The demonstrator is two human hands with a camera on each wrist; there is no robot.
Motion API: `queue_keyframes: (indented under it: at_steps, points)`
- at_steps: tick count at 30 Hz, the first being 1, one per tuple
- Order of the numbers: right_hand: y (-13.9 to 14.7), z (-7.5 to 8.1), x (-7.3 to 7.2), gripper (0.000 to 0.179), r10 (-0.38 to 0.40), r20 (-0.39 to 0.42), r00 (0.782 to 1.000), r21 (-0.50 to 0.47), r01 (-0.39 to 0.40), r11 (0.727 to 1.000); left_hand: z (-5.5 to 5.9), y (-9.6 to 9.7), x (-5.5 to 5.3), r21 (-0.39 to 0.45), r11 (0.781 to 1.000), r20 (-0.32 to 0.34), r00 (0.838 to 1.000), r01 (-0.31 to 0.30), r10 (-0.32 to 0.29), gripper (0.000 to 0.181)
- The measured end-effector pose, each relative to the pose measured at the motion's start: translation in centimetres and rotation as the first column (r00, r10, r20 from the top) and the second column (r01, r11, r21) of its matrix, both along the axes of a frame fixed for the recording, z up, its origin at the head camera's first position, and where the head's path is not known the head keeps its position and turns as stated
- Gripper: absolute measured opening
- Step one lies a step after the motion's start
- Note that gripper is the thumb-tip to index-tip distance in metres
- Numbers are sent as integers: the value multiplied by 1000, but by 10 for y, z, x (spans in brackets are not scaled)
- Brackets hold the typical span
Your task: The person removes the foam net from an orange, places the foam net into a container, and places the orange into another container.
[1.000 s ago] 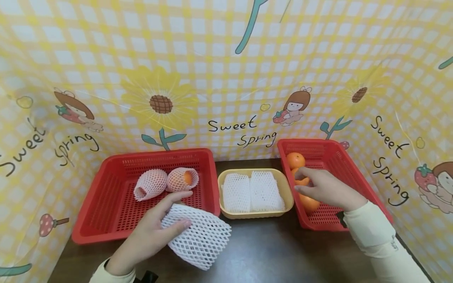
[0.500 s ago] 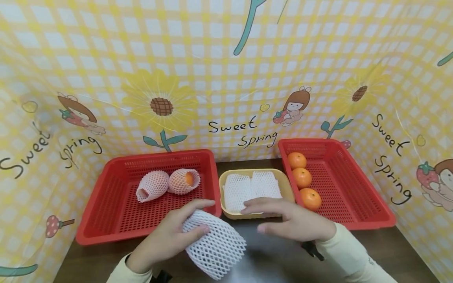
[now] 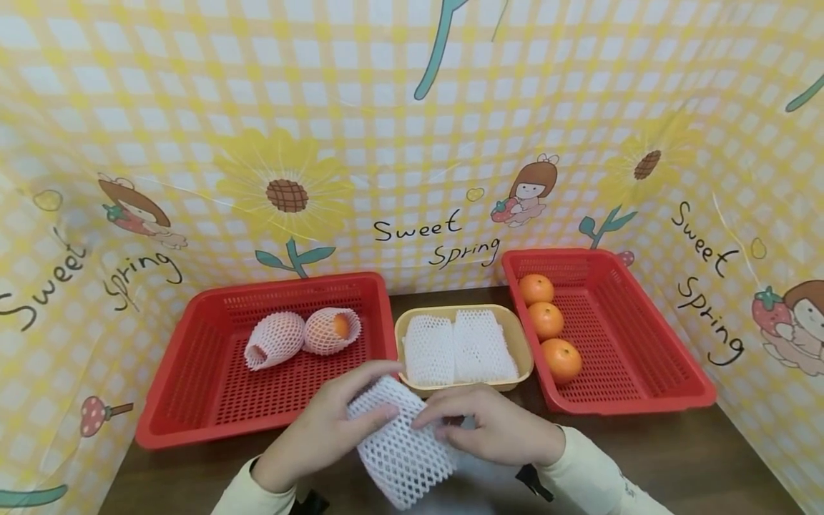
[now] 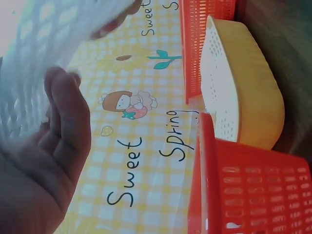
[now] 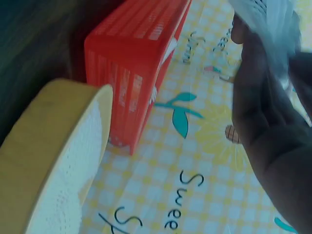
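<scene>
In the head view a white foam fruit net is up in front of me above the table. My left hand holds it by its upper left side, thumb on the near face. At the opposite edge my right hand pinches the net between thumb and fingers. The right wrist view also has the foam net between that hand's thumb and fingers. No fruit shows in the net. Behind the hands, a yellow basket contains more flat foam nets.
On the left, a red basket holds two oranges in pinkish foam nets. The right red basket has three bare oranges along its left side. A checked cloth surrounds the dark table.
My right hand has come from the oranges in the right basket leftward to the foam net and taken its edge. My left hand has shifted right with the net.
</scene>
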State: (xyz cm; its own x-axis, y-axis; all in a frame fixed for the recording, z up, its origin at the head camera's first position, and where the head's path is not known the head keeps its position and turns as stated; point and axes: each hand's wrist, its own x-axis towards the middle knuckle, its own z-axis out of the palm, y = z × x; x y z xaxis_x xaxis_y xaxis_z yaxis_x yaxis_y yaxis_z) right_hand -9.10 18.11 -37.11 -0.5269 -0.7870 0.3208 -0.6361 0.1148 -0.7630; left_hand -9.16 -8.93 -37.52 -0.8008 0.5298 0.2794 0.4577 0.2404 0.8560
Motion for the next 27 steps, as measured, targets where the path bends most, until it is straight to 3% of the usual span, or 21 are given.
queue_keyframes:
  at_steps: [4, 8, 13, 16, 19, 21, 22, 24, 27]
  points:
    - [2, -5, -1, 33, -207, -8, 978, -138, 204, 969, -5, 4, -6, 158, 985, 40, 997, -67, 62, 53]
    - [8, -9, -5, 32, -382, 98, 919, -248, 395, 885, -8, 15, -13, 185, 978, 115, 990, -100, 80, 64]
    - [13, -17, -17, 31, -561, 188, 806, -258, 592, 764, -9, 43, -26, 137, 986, 144, 987, -94, 75, 43]
    - [15, -21, -25, 31, -663, 187, 725, -222, 689, 690, -12, 63, -37, 88, 980, 118, 978, -181, 170, 38]
    - [16, -25, -34, 34, -741, 199, 642, -163, 767, 621, -18, 80, -51, -11, 961, 75, 958, -277, 277, 42]
    - [16, -29, -42, 36, -774, 197, 602, -106, 798, 594, -23, 90, -58, -117, 945, 34, 950, -306, 311, 46]
    - [16, -32, -46, 37, -779, 199, 595, -77, 802, 592, -27, 94, -61, -181, 932, 13, 947, -315, 322, 49]
    - [14, -39, -54, 40, -780, 193, 595, -12, 796, 605, -34, 101, -65, -317, 890, -52, 943, -327, 328, 53]
    - [11, -50, -65, 43, -767, 200, 610, 61, 774, 631, -45, 110, -66, -482, 798, -217, 931, -362, 292, 53]
